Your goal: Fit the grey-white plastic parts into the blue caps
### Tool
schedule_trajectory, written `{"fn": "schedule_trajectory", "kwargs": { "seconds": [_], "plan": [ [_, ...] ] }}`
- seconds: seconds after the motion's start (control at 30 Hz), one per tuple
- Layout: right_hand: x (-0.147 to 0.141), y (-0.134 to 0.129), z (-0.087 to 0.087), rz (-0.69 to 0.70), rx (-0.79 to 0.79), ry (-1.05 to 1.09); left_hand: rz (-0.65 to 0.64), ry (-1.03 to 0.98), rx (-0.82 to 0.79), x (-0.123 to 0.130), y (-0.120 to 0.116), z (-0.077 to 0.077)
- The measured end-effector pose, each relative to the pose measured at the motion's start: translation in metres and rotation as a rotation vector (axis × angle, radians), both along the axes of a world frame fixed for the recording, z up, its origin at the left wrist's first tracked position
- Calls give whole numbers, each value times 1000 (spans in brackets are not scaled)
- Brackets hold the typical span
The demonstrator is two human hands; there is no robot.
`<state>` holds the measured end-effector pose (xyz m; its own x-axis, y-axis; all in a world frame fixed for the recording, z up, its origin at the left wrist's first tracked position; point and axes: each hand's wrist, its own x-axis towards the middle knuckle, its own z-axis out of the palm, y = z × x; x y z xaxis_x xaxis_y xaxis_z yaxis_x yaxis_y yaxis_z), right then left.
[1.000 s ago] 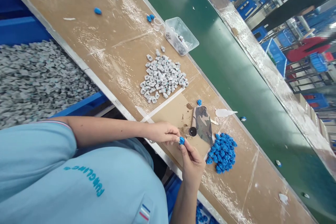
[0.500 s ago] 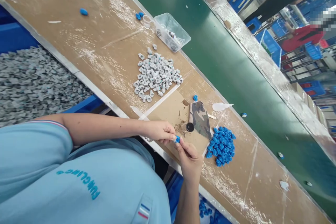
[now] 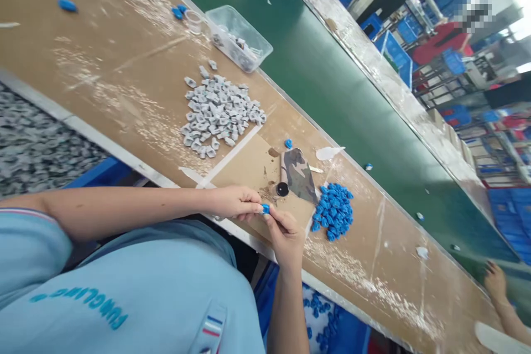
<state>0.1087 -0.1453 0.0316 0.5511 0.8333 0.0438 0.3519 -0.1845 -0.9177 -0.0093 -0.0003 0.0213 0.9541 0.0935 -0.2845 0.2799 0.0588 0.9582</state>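
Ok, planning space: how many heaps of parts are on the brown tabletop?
2: the grey heap, left of the camouflage item in the picture, and the blue heap, right of it.

The person wears a light-blue, short-sleeved cloth shirt (image 3: 166, 282) with teal capital lettering (image 3: 87, 300) reading "FUNGLING" in a curve across the chest. The loose left sleeve (image 3: 31, 243) ends in a hem edged with thin red, white and dark stripes, and a light-blue fabric strip (image 3: 209, 312) down the front carries short blue and red bars. The left hand (image 3: 238, 202) and right hand (image 3: 288, 238) are bare.
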Motion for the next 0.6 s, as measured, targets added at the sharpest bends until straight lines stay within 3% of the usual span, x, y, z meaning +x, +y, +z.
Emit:
{"fn": "schedule_trajectory", "kwargs": {
  "seconds": [0.1,0.17,0.23,0.3,0.37,0.47,0.6],
  "plan": [
    [6,-9,1,30,-19,-18,-42,-27,113,-2,4,6],
    [18,-25,-2,-26,-41,-59,-69,-88,238,0,15,14],
    [36,-46,-9,-227,-57,-125,-26,-156,409,9,35,24],
    [56,-66,-17,-517,-85,-206,69,-196,596,28,61,34],
    [72,-79,-25,-613,-135,-296,169,-181,769,59,90,42],
    [82,-86,-33,-476,-181,-416,293,-26,957,119,128,46],
    [81,-85,-45,-370,-163,-566,367,98,981,195,162,42]
  ]
}}
